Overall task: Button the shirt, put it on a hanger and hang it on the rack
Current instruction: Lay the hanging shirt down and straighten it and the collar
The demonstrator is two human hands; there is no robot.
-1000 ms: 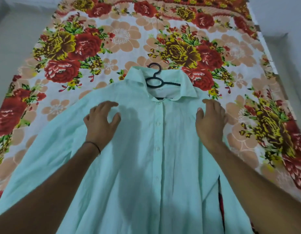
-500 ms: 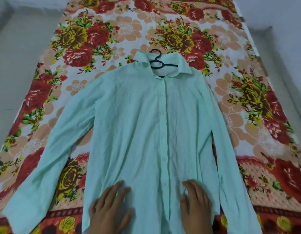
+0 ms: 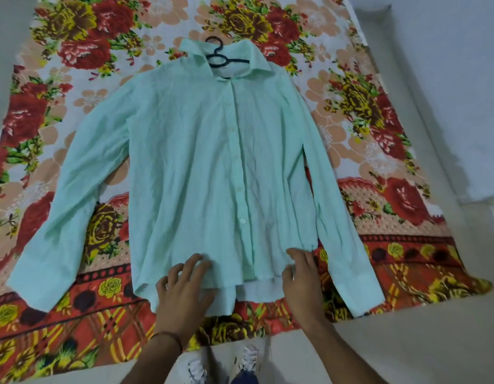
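In the lower middle of the frame, both hands rest on the bottom edge of the mint-green shirt point(image 3: 198, 162). The left hand point(image 3: 185, 284) has its fingers loosely bent with the tips on the cloth. The right hand point(image 3: 301, 278) lies flatter, with its fingers spread just inside the side seam. Neither holds anything; they look to be pressing the hem point(image 3: 221, 300) smooth.

The shirt lies face up across a flowered bedsheet point(image 3: 74, 51) spread on the floor point(image 3: 434, 342). Both sleeves are angled out toward the lower corners. A dark hanger point(image 3: 218, 55) already sits inside the collar point(image 3: 257, 55), its hook poking out at the top centre of the frame. The row of buttons point(image 3: 242, 220) runs down the closed front, though the blur makes it hard to say that every one is fastened. Below the lowest button the two front panels part and show the pale inside.

By that reading, the buttoning and the hanger are done, and this is the last tidying before the lift. The next move calls for reaching to the top of the frame and taking the hanger by its hook or neck. The lift should keep the shoulders seated on the hanger so the loose cloth doesn't slide off one side. No rack is in view, so the shirt will have to be carried out of this scene.
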